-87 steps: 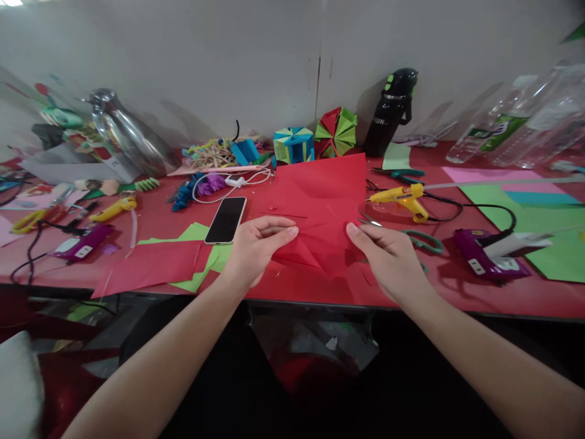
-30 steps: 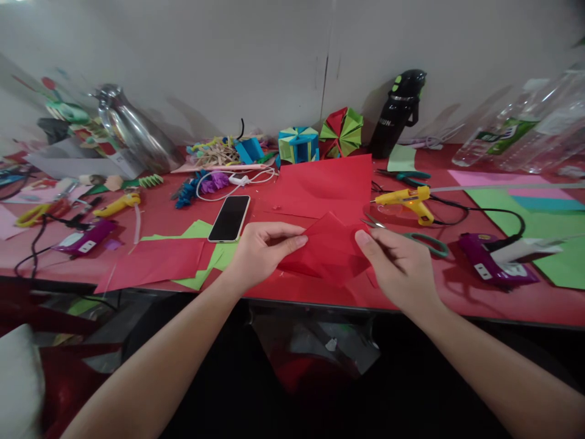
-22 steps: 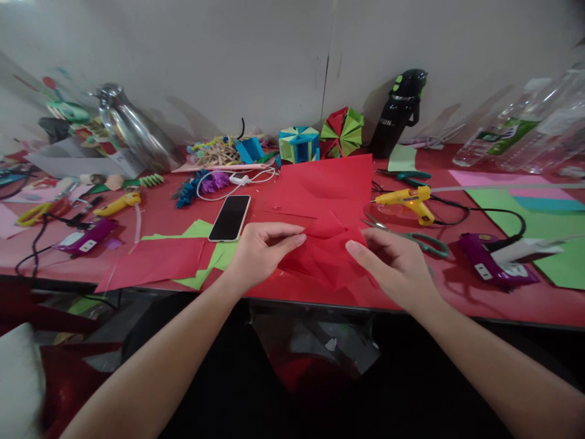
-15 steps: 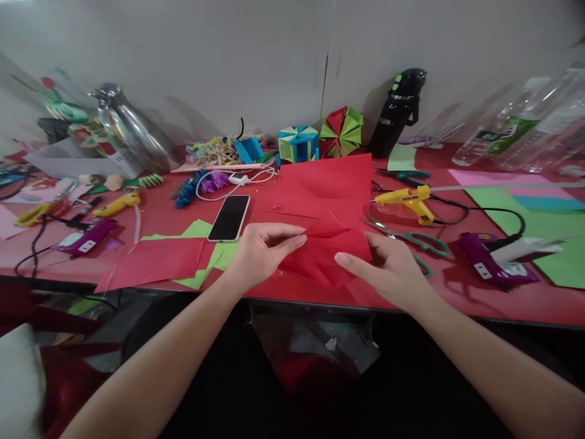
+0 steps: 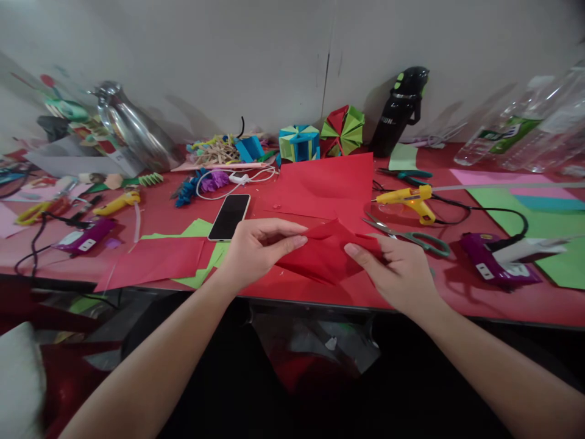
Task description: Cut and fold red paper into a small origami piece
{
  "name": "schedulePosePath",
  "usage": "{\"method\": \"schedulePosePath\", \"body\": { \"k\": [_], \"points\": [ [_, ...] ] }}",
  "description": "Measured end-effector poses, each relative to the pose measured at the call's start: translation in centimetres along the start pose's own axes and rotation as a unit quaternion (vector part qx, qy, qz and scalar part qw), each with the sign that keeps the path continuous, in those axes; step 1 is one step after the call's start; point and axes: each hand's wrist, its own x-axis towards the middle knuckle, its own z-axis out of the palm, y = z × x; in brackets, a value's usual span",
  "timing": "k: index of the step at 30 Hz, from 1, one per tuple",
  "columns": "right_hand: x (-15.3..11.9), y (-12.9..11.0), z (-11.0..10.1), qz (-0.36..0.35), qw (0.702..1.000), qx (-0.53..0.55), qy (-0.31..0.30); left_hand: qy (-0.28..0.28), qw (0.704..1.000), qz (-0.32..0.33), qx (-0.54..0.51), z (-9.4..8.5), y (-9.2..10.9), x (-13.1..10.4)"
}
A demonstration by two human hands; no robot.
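Note:
A creased red paper (image 5: 326,253) is held between my two hands, just above the front edge of the red table. My left hand (image 5: 262,247) pinches its left corner between thumb and fingers. On the opposite side my right hand (image 5: 395,262) grips the right corner, thumb on top. Behind it lies a larger flat red sheet (image 5: 329,183). Grey-green scissors (image 5: 418,239) rest beside my right hand, partly covered by it. A phone (image 5: 230,216) lies behind my left hand, near green paper sheets (image 5: 208,262) and another red sheet (image 5: 158,261).
Yellow glue gun (image 5: 409,200) and purple power strip (image 5: 496,259) stand at the right, with plastic bottles (image 5: 507,131) behind. Folded paper shapes (image 5: 299,145), a black bottle (image 5: 395,113) and a metal jug (image 5: 137,131) line the wall. A second glue gun (image 5: 116,203) lies left.
My right hand has moved slightly right, and the red paper is now stretched wider between both hands, with a peak at its back. My left hand has shifted slightly left.

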Motion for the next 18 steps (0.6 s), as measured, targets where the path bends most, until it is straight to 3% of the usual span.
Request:
{"method": "schedulePosePath", "body": {
  "k": [12, 18],
  "points": [
    [-0.24, 0.01, 0.25, 0.023, 1.0, 0.011, 0.0, -0.018, 0.997, -0.004, 0.075, -0.5, 0.41, 0.14],
    [-0.12, -0.14, 0.25, 0.042, 0.999, 0.023, -0.004, -0.052, 0.998, -0.01, 0.044, 0.27, 0.37, -0.32]
  ]
}}
